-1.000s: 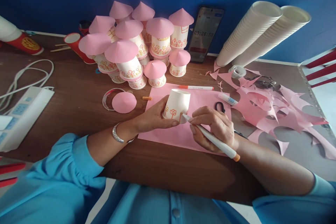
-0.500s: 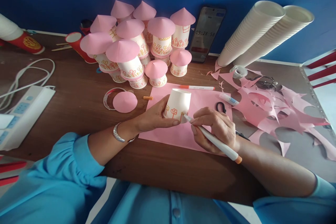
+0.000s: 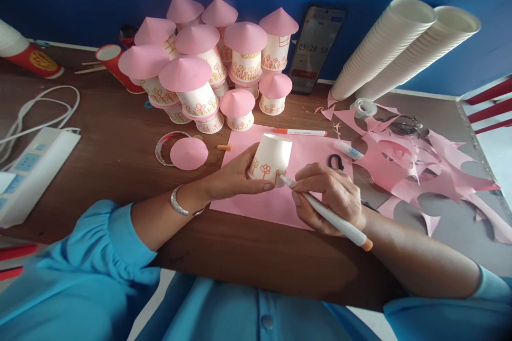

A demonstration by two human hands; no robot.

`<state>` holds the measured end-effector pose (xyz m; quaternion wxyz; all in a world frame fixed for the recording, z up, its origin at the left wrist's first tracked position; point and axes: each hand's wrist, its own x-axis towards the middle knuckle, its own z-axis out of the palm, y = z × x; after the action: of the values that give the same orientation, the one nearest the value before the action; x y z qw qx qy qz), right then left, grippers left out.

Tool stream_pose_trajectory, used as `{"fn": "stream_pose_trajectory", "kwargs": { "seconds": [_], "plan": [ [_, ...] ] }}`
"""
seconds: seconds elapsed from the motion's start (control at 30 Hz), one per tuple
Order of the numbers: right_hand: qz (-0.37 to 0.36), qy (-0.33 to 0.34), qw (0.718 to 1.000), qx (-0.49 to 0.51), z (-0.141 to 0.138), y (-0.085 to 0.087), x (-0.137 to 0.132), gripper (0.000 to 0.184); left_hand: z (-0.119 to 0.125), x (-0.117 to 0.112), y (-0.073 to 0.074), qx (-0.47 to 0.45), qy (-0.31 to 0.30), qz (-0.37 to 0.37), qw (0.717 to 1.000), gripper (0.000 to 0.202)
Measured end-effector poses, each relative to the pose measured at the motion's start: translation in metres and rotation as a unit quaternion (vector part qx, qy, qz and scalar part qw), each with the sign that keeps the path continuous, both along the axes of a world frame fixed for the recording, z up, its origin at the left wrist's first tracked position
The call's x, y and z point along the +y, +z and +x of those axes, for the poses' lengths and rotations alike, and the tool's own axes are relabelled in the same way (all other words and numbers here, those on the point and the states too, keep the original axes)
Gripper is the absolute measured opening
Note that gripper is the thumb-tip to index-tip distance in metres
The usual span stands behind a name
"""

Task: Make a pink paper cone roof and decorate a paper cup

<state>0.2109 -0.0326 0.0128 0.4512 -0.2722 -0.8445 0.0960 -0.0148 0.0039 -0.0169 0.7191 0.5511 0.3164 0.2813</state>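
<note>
My left hand [image 3: 240, 173] is wrapped round a white paper cup [image 3: 272, 153], held upside down, with red and orange flowers drawn near its rim. In my right hand [image 3: 332, 197] is a white marker [image 3: 330, 217] with an orange end, gripped like a pen. Its tip touches, or nearly touches, the cup's side by a flower stem. Beneath both hands lies a pink paper sheet [image 3: 248, 206]. On that sheet rest a second marker [image 3: 301, 132] with red-orange ends and scissors with a black handle [image 3: 335, 162], partly hidden by my right hand. A small orange cap [image 3: 224, 147] is left of the sheet.
Several cup houses with pink cone roofs [image 3: 186, 73] stand behind the hands. A phone [image 3: 318, 49] leans on the blue wall near two stacks of paper cups [image 3: 384, 48]. Pink scraps [image 3: 416, 170] and a glue stick [image 3: 348, 149] lie right; a power strip [image 3: 38, 176] sits left.
The view has shifted slightly. My right hand's marker has tilted a little, its rear end moving slightly right and down; both hands keep their holds.
</note>
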Motion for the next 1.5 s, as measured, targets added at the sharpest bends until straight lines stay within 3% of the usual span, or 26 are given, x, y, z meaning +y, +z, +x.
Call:
{"fn": "stream_pose_trajectory", "kwargs": {
  "seconds": [0.7,1.3,1.5],
  "plan": [
    [0.008,0.025,1.000,0.001,-0.0013,0.0011,0.0027,0.016,-0.0002,0.0005,0.0028,0.033,-0.005,0.014,0.999,0.070],
    [0.004,0.018,1.000,-0.003,-0.0002,0.0011,0.0013,0.017,0.0003,0.0010,0.0022,-0.019,-0.016,0.017,1.000,0.057],
    [0.005,0.024,1.000,-0.006,0.0008,0.0013,0.0018,0.018,0.0011,0.0001,0.0035,-0.005,-0.008,0.012,1.000,0.061]
  ]
}}
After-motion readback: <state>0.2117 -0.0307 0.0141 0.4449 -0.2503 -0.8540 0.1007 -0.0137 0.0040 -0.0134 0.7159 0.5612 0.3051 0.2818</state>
